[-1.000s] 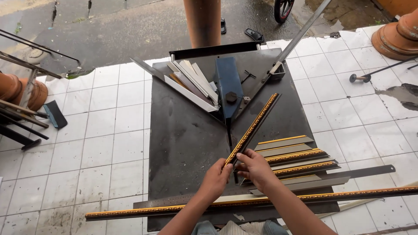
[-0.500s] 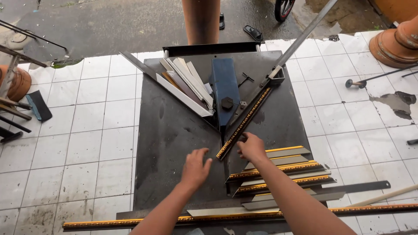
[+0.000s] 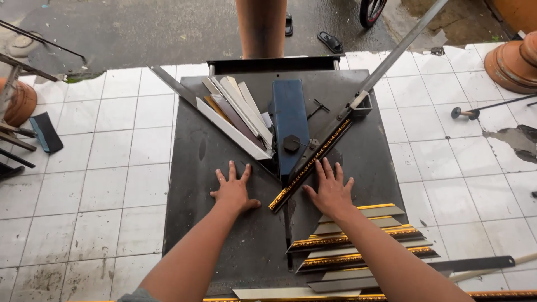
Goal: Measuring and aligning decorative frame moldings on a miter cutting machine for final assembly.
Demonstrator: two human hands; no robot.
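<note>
— White floor tiles surround a dark metal bench. What lies on it?

— A gold-patterned moulding strip lies near the middle of the bench. Its long axis runs diagonally: the cut near end points toward the front edge and a little left, the far end points toward the far right corner, along a metal guide rail.

— And the hands?

— Both are flat and spread, palms down on the bench, holding nothing. The left hand is left of the strip's near end, apart from it. The right hand is just beside the strip on its right; I cannot tell if the fingers touch it.

— Is anything stored somewhere?

— Pale and brown offcuts lie fanned in the wedge by the far left guide, beside a blue block. Cut gold-edged pieces are stacked near the front right corner. Somebody's leg stands behind the far edge.
</note>
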